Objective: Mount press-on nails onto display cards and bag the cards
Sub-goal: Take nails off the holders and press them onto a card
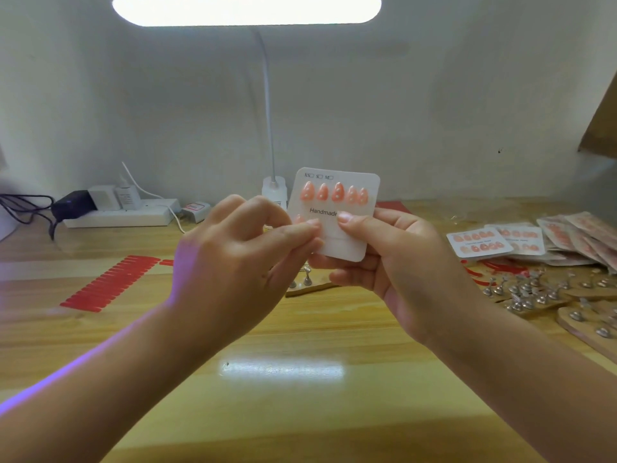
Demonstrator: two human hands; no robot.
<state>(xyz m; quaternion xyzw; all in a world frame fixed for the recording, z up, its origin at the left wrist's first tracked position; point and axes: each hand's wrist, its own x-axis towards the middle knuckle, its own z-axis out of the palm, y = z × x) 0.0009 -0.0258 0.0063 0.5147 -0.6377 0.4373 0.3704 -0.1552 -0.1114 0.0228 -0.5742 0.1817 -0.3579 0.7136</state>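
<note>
White display card (347,225) held upright above table, five pink nails (335,192) along top row

Two bare forearms, no sleeves in view. Left hand (243,248) & right hand (394,259): no rings, no watch, no gloves. Short, unpainted nails on visible fingers. Violet light sheen along left forearm edge.

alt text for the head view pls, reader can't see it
Above a wooden table, the right hand holds a white display card with five pink press-on nails in its top row; the left hand presses a nail below. Finished cards lie at right.
</note>
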